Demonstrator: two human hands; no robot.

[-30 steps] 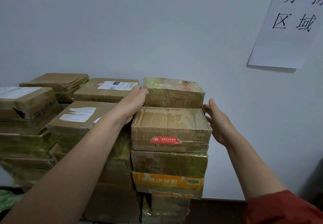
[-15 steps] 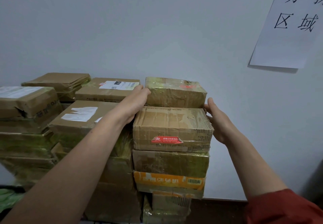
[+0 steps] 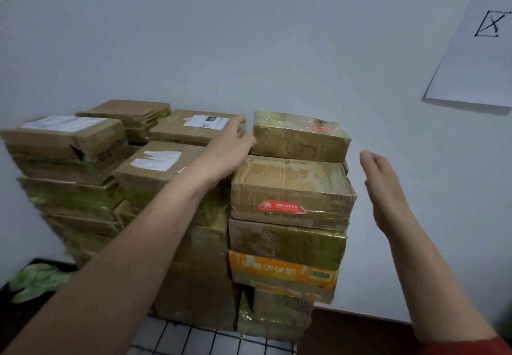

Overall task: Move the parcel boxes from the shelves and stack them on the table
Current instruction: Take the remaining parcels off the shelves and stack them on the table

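And the right hand [image 3: 385, 185] lets go: half a second ago it pressed the side of the red-stickered box [image 3: 293, 191], now it hangs flat and wide, clear of the cardboard. The box sits square on its stack. The left hand [image 3: 230, 147] eases too, fingers relaxed at the far left corner, gripping nothing. Behind, the taped parcel [image 3: 300, 137] rides on top. Placement looks finished; shelves next, I'd say.
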